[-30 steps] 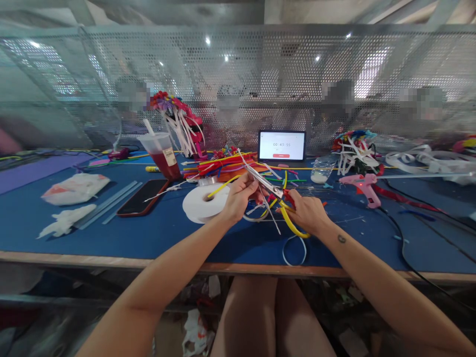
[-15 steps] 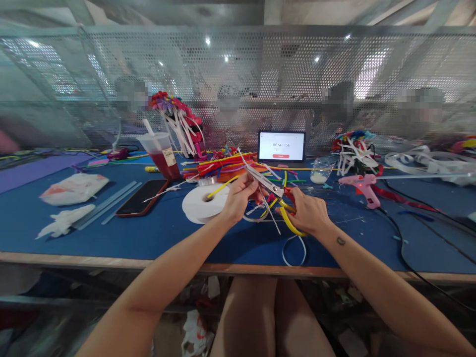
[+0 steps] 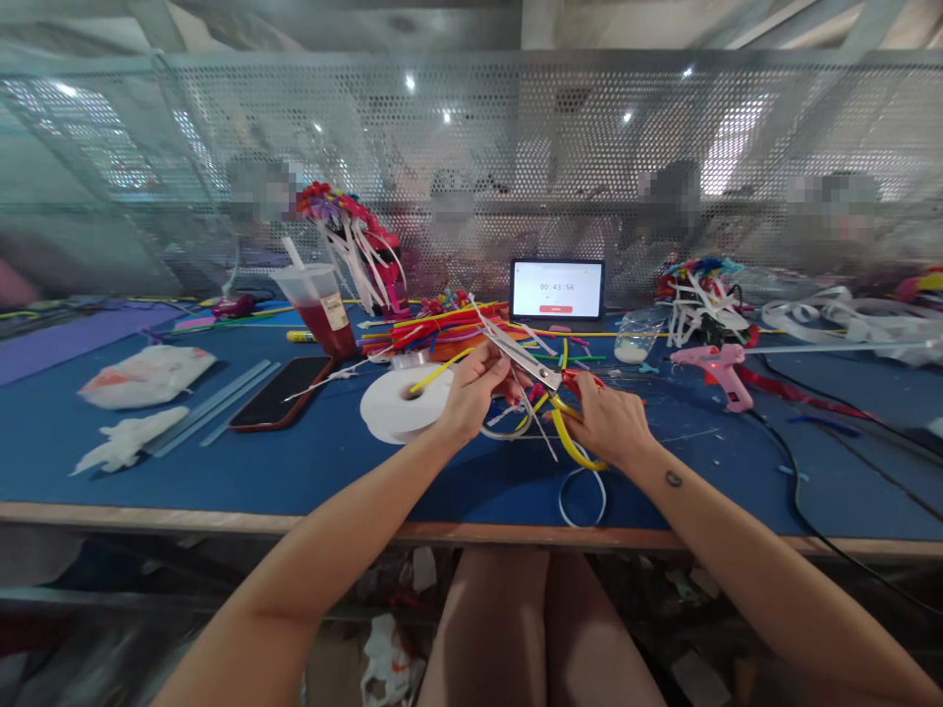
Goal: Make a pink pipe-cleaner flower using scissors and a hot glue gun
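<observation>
Apparently for control, the right hand (image 3: 615,422) wraps round the yellow-handled scissors (image 3: 546,377) above the bench (image 3: 295,471), inward from the middle of its near edge; the left hand (image 3: 475,388) pinches a thin white strip (image 3: 544,432) close to them, probably to steady it.

The scissors (image 3: 544,375) have silver blades and yellow-and-red handles, and the thin strip (image 3: 543,431) is white. The spool (image 3: 379,406) is white, the tabletop (image 3: 316,476) deep blue with a brown edge. The phone (image 3: 283,393) is black in an orange-red case, the glue gun (image 3: 726,369) pink, the drink (image 3: 335,340) red, the sheet (image 3: 81,342) purple. The metal screen (image 3: 508,128) is grey, patterned with rows of small holes.
</observation>
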Available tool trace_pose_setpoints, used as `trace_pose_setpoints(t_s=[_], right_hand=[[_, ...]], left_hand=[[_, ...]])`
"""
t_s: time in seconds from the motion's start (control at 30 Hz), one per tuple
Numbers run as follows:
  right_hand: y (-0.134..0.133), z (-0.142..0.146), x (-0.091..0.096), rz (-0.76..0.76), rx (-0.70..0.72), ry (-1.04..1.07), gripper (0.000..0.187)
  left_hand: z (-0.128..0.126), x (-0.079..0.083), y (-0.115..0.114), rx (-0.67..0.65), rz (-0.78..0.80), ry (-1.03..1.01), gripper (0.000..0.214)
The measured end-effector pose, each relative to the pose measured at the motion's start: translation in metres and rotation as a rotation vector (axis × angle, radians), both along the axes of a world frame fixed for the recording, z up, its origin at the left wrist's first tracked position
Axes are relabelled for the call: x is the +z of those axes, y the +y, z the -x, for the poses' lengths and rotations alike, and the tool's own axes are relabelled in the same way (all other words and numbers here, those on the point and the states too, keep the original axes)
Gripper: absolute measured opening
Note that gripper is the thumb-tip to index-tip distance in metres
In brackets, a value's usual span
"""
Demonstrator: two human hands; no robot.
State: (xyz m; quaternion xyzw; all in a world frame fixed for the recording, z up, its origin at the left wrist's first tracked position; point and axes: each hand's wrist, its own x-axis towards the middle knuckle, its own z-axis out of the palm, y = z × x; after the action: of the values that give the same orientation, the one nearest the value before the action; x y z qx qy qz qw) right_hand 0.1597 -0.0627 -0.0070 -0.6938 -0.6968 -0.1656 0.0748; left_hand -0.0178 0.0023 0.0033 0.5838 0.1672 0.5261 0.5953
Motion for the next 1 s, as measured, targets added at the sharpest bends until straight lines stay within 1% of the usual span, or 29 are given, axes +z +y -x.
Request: trace_pose_setpoints(t_s=[0.13, 0.33, 0.5, 0.83, 1.0], right_hand=[[0.0002, -0.0012, -0.0007, 0.005, 0.012, 0.005, 0.056], [0.0014, -0.0035, -0.0017, 0.006, 0.042, 0.004, 0.053], [0.0016, -0.0044, -0.0014, 0.015, 0.073, 0.015, 0.052], [0.0030, -0.0052, -0.0020, 0.034, 0.077, 0.014, 0.052], [0.0023, -0.0047, -0.0020, -0.007, 0.049, 0.031, 0.053]], left_hand=[[-0.0002, 0.0000, 0.0004, -0.003, -0.002, -0.009, 0.017], [-0.0010, -0.0016, 0.0032, 0.025, -0.018, -0.026, 0.013], [-0.0004, -0.0020, 0.0044, -0.013, -0.005, -0.045, 0.011], [0.0010, -0.0009, 0.0039, -0.024, -0.011, -0.043, 0.009], [0.0018, -0.0003, 0.0044, -0.022, 0.015, -0.057, 0.012]])
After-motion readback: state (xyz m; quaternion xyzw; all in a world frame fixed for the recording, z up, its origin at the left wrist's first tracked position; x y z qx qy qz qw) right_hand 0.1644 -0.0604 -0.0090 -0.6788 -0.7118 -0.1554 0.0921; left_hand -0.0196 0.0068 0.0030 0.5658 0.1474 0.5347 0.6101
